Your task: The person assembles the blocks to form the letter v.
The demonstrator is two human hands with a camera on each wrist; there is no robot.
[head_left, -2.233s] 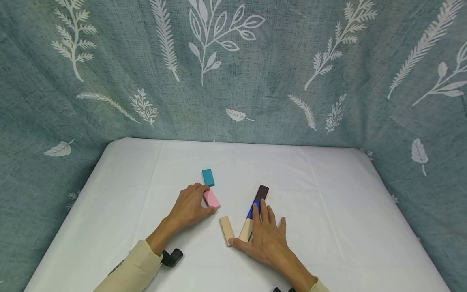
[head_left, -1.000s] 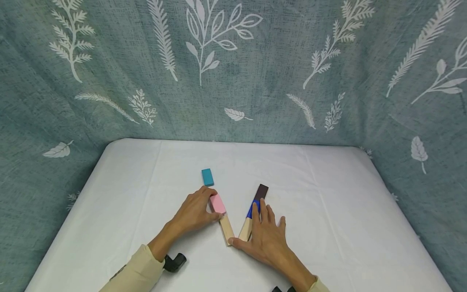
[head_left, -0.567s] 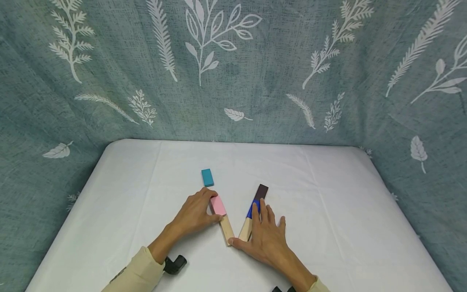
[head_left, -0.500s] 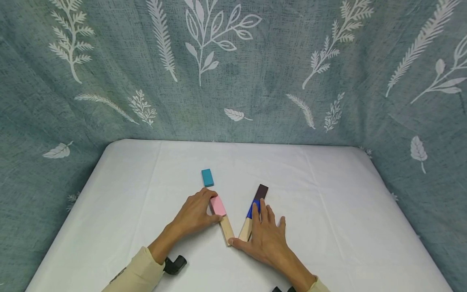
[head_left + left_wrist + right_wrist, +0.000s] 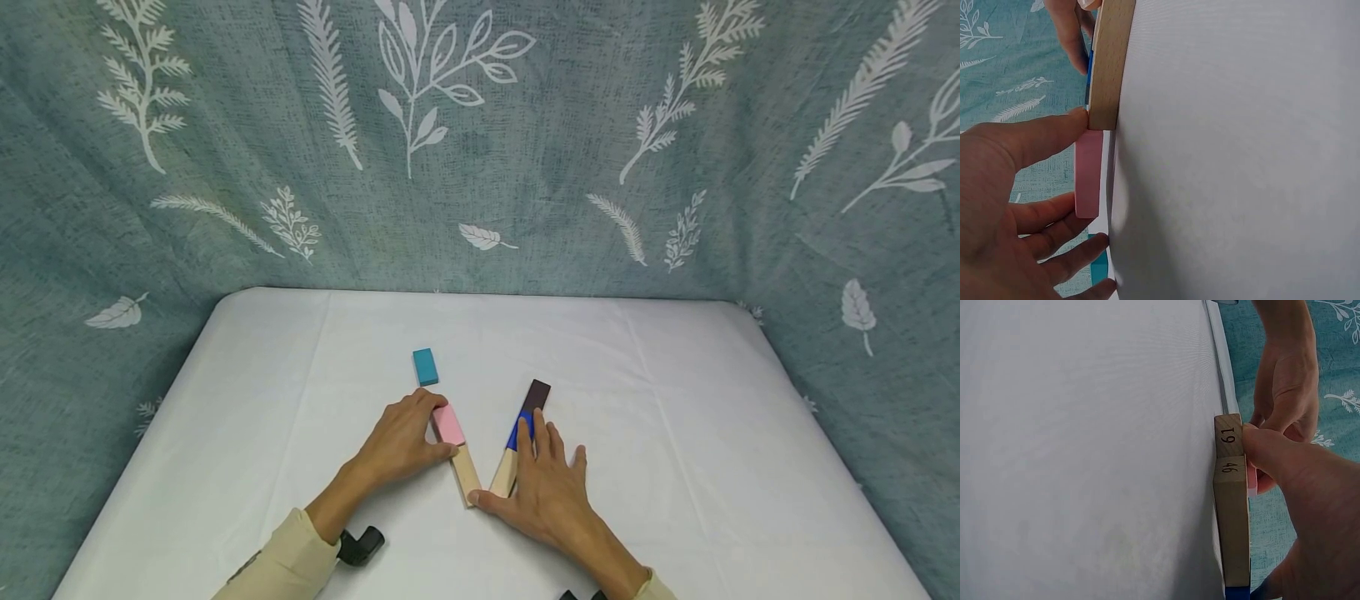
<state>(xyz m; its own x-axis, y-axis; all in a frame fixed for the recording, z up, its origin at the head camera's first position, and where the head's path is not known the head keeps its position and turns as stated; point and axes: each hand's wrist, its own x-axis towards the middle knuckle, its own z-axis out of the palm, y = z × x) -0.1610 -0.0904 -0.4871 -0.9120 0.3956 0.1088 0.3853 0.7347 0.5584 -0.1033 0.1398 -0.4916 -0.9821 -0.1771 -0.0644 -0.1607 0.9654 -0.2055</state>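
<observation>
My left hand (image 5: pixel 401 437) pinches a pink wooden block (image 5: pixel 449 424) between thumb and forefinger. Its near end meets a plain wooden block (image 5: pixel 466 477), and the left thumb lies at that joint. My right hand (image 5: pixel 553 492) rests over a second row with fingers spread and straight; its thumb touches the near end of the plain block. That row runs from another plain block (image 5: pixel 503 473) through a blue block (image 5: pixel 513 437), partly hidden by fingers, to a dark brown block (image 5: pixel 536 396). The two rows form a V. Printed numbers mark the plain blocks' ends (image 5: pixel 1229 467) in the right wrist view.
A teal block (image 5: pixel 425 367) lies just beyond the left fingertips. Everything sits on a table with a white cloth (image 5: pixel 712 467). Behind it hangs a green-blue curtain (image 5: pixel 555 150) with a white leaf pattern. A black wrist device (image 5: pixel 362 547) is on the left wrist.
My left hand has slid the pink block rightward and towards me, against the plain block's far end. Over the last half second it stays put. The right hand has kept its place.
</observation>
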